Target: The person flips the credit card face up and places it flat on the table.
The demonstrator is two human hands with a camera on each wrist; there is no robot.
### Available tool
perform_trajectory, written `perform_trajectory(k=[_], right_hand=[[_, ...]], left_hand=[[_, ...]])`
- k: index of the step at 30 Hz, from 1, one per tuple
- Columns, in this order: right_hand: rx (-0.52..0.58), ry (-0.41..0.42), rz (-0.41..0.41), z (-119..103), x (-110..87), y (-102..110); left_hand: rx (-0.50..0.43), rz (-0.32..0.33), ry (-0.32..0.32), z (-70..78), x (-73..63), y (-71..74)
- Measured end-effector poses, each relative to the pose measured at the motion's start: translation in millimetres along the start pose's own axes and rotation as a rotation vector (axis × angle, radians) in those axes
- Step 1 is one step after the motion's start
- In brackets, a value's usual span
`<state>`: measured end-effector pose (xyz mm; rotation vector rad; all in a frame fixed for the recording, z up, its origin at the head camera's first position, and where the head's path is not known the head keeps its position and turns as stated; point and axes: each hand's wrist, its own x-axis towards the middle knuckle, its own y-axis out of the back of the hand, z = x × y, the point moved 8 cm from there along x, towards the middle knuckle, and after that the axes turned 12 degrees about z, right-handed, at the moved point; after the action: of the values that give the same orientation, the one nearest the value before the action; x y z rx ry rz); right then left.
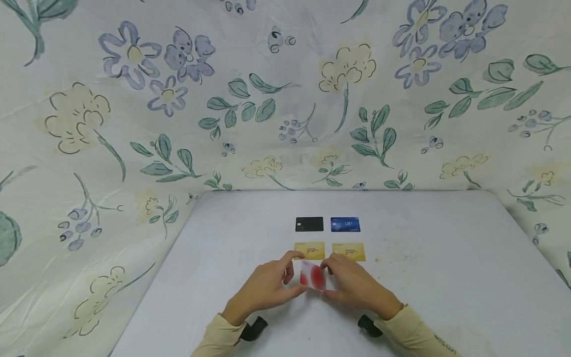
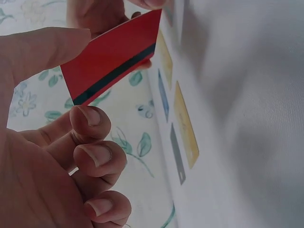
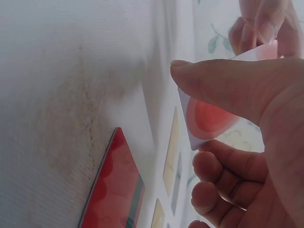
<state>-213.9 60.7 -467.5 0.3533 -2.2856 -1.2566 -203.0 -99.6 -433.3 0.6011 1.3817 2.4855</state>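
Both hands grip one bank card (image 1: 317,277) by its edges, tilted up over the table. Its pale face with large red round shapes shows in the head view; in the left wrist view its red side (image 2: 116,52) carries a dark stripe. My left hand (image 1: 269,285) pinches it with thumb and index finger, the other fingers loosely curled. Opposite, my right hand (image 1: 354,282) pinches the other end, its thumb across the card in the right wrist view. Just beyond the fingertips lie two yellow cards, the left one (image 1: 312,249) and the right one (image 1: 350,252).
Behind the yellow cards lie a black card (image 1: 309,224) and a blue VIP card (image 1: 345,224), side by side. Another red card (image 3: 114,185) with a dark stripe shows low in the right wrist view. Flower-patterned cloth (image 1: 285,99) hangs behind the white table (image 1: 223,223).
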Motion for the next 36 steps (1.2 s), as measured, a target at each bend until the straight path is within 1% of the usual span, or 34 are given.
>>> perform_trajectory(k=[5,7,12,16,20,24,30,36], right_hand=[[-0.002,-0.046,-0.023,2.6,0.1,-0.8],[-0.007,-0.056,-0.025,2.6,0.1,-0.7],[-0.017,-0.048,-0.024,0.7,-0.4,0.1],[-0.022,-0.046,-0.031,0.6,-0.7,-0.6],[-0.026,-0.049,-0.034,0.6,-0.9,-1.3],[-0.032,-0.034,-0.030,0.0,-1.0,-1.7],[-0.045,0.008,-0.011,-1.5,-1.0,-1.8],[-0.039,-0.040,-0.051,1.8,-2.0,-6.4]], left_hand=[[0.033,0.019,-0.016,-3.8,-0.9,2.3],[0.047,0.015,-0.010,-6.0,-1.3,2.0],[0.076,-0.006,0.011,-9.8,-2.4,1.3],[0.093,-0.018,0.015,-12.3,-3.6,0.1],[0.113,-0.023,0.003,-14.8,-4.3,-1.4],[0.130,-0.031,-0.018,-16.9,-4.9,-3.0],[0.144,-0.062,-0.015,-21.5,-5.6,-6.8],[0.161,-0.082,-0.019,-24.7,-6.6,-10.8]])
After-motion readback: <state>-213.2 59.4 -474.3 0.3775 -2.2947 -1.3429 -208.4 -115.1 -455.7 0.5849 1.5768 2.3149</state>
